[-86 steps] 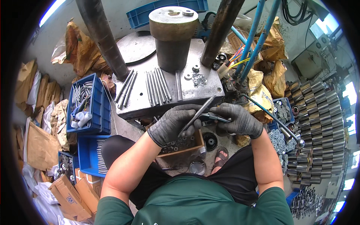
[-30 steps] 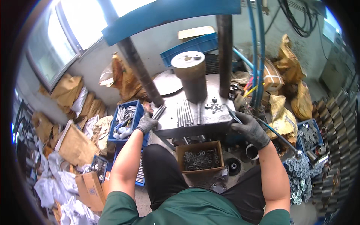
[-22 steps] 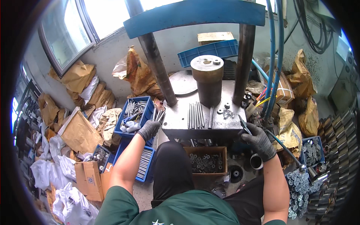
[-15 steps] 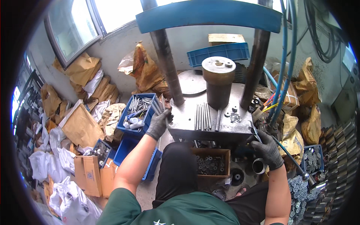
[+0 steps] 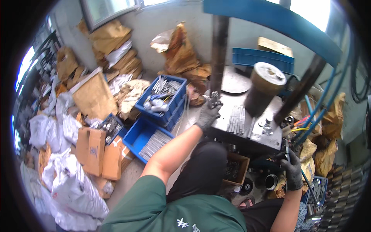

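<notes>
My left hand (image 5: 209, 115), in a dark grey glove, is closed around several metal rods (image 5: 213, 98) whose ends stick up beside the press's left post. My gloved right hand (image 5: 292, 170) grips a slim, shiny metal piece (image 5: 286, 150) past the right front corner of the press table; its exact kind is unclear. On the metal press table (image 5: 222, 122) a row of metal rods (image 5: 236, 120) lies side by side. One rod (image 5: 251, 127) lies apart from them, next to small rings and washers (image 5: 266, 128). A thick metal cylinder (image 5: 266, 83) stands behind.
Left of the table stand a blue bin (image 5: 176, 105) of metal pins and a lower blue bin (image 5: 131, 138) holding rods. A press post (image 5: 219, 54) and blue hoses (image 5: 328, 104) flank the table. A carton (image 5: 242, 170) sits underneath. Sacks (image 5: 73, 185) crowd the left.
The view has swung left, so the press appears farther right and tilted. The rods in my left hand now show end-on. Both hands keep their hold.
</notes>
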### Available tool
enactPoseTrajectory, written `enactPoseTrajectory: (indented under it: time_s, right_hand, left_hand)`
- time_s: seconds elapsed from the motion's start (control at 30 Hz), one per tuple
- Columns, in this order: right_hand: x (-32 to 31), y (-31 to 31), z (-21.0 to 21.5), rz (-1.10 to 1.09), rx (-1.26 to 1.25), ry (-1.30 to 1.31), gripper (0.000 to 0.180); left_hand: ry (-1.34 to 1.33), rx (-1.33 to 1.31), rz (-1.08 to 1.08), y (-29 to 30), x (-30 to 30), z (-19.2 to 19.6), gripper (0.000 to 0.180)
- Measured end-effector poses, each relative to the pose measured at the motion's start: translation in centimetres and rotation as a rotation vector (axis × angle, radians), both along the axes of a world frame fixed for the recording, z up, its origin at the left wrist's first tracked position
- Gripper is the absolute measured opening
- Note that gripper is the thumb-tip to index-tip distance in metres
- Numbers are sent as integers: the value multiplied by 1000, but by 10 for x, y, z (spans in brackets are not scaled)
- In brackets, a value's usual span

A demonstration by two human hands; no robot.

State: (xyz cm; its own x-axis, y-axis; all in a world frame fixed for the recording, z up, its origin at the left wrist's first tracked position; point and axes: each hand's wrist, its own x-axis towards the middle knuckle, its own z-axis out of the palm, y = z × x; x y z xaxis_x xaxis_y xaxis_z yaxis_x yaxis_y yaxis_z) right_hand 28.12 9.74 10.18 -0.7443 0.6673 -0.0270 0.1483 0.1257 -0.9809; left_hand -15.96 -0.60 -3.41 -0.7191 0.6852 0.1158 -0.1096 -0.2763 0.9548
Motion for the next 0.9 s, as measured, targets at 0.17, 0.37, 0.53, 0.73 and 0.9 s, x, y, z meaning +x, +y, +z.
enactPoseTrajectory:
  time_s: [0.17, 0.37, 0.53, 0.73, 0.9]
  right_hand:
    - [4, 15, -13, -52, -65, 34, 31]
    - [41, 34, -20, 5, -184, -100, 43]
    - [62, 37, -65, -51, -405, -70, 50]
    - [51, 25, -68, -100, -360, -126, 46]
    - [63, 36, -80, -145, -360, -242, 45]
  left_hand:
    - [-242, 157, 129, -38, 15, 18, 22]
    - [-525, 322, 283, -175, -43, -51, 31]
    - [-864, 275, 599, -299, -101, -145, 35]
    - [-905, -18, 893, -357, -130, -219, 25]
    - [-1001, -261, 779, -386, -179, -262, 11]
